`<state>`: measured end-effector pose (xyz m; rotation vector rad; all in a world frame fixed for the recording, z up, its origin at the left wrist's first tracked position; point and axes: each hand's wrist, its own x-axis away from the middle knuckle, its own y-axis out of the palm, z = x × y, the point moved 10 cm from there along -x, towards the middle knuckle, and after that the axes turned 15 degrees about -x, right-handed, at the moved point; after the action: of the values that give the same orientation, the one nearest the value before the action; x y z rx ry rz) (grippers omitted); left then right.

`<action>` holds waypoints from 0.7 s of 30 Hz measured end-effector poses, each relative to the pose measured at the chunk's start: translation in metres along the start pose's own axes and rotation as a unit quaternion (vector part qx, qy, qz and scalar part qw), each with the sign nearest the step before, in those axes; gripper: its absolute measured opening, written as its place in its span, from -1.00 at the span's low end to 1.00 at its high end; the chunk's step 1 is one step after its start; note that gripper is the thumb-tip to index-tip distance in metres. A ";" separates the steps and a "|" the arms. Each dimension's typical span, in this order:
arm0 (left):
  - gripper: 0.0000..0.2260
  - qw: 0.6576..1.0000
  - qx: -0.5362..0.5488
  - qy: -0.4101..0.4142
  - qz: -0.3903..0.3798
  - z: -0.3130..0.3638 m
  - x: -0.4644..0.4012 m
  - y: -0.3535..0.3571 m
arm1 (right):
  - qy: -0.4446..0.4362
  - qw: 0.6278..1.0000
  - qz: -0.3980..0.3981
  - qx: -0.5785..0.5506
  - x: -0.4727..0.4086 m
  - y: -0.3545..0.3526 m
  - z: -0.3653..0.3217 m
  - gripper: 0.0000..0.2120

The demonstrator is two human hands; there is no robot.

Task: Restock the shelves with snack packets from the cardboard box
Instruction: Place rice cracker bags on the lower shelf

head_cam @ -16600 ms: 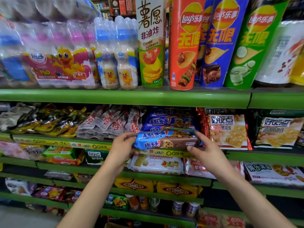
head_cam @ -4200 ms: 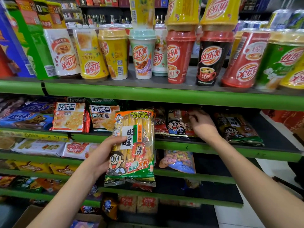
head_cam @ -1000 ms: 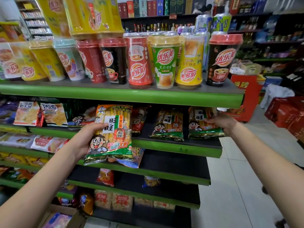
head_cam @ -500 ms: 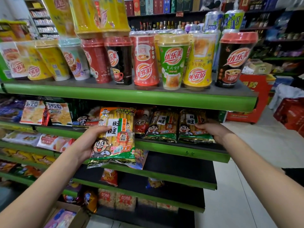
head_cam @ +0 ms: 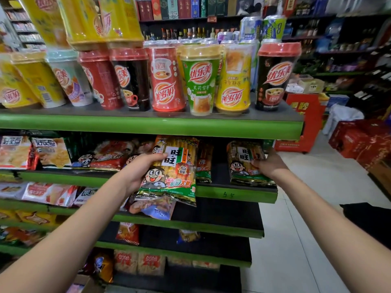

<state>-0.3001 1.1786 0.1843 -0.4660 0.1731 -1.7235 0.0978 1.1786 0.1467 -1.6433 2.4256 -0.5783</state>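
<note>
A: What are we holding?

B: Our left hand [head_cam: 137,172] is gripping 1 rice-cracker packet [head_cam: 171,172] upright, in front of the green shelf [head_cam: 232,194].

A: And the other?

B: Our right hand [head_cam: 268,163] is curling around the right edge of a second packet [head_cam: 243,163] lying on that shelf.

Single head-worn wide view, facing forward and slightly down, close to green shelves [head_cam: 148,127], floor at right

cardboard box [head_cam: 84,283]: only a corner shows, rest cut by bottom edge
left hand [head_cam: 137,172]: fingers hidden behind held snack packet [head_cam: 169,172]
right hand [head_cam: 267,163]: fingertips hidden behind shelf packet [head_cam: 245,163]
far bottles [head_cam: 186,32]: too small to read
</note>
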 end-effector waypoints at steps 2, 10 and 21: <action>-0.90 1.000 0.009 -0.003 -0.021 0.007 -0.005 0.017 | 0.009 1.000 0.010 -0.003 0.001 -0.002 0.003 -0.22; -0.20 0.998 0.013 0.023 -0.051 0.046 -0.032 0.070 | 0.011 0.999 0.024 -0.027 0.007 -0.001 0.003 -0.30; -0.60 0.998 0.009 0.061 -0.025 0.091 -0.063 0.124 | -0.021 0.994 -0.012 -0.108 0.028 0.031 -0.052 -0.35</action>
<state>-0.1424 1.2260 0.2083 -0.3557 0.2348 -1.8023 0.0431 1.1751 0.1848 -1.7477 2.5155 -0.2885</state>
